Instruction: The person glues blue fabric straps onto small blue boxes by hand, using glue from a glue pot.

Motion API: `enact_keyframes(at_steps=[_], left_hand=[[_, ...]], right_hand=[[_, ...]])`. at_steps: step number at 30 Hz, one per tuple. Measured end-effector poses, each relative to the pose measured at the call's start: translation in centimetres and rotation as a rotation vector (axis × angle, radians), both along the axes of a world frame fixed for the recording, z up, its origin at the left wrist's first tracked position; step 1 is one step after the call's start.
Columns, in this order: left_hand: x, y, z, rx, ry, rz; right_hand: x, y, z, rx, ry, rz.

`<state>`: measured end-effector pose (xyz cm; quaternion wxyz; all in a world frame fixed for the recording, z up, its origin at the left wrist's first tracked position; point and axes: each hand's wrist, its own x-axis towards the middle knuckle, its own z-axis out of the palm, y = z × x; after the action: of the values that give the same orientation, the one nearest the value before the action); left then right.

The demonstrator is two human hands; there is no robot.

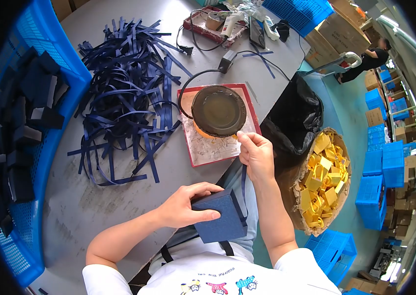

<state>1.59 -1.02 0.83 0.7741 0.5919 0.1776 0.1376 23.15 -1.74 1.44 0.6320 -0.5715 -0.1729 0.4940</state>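
My left hand [183, 204] is wrapped around a small dark blue box [220, 219], held just above my lap. With thumb and index finger pressed together, my right hand [257, 156] pinches a navy ribbon [243, 182], which hangs below the fingers toward the box. Those fingertips are right at the rim of a round dark pot [218, 111] with brownish liquid in it. The pot has an orange base and a cord, and stands in a shallow red-edged tray [203, 158]. Left of the tray lies a big tangled pile of navy ribbons [129, 98].
A blue crate [77, 64] full of dark boxes stands at the left. To the right are a black bag [294, 115] and a carton [294, 196] of yellow pieces. Tools and cords lie at the table's back. A person [372, 60] is farther off among crates and cartons.
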Motion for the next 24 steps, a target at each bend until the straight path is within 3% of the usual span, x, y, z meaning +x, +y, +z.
enact_keyframes(at_steps=[11, 22, 24], left_hand=[[-0.1, -0.3, -0.1, 0.005, 0.002, 0.002], [-0.5, -0.3, 0.1, -0.031, 0.016, 0.016], [-0.6, 0.0, 0.5, -0.032, 0.027, 0.021]], right_hand=[[-0.1, -0.9, 0.1, 0.131, 0.043, -0.026], [0.0, -1.4, 0.1, -0.025, -0.046, -0.012], [0.6, -2.4, 0.4, -0.011, 0.040, 0.027]])
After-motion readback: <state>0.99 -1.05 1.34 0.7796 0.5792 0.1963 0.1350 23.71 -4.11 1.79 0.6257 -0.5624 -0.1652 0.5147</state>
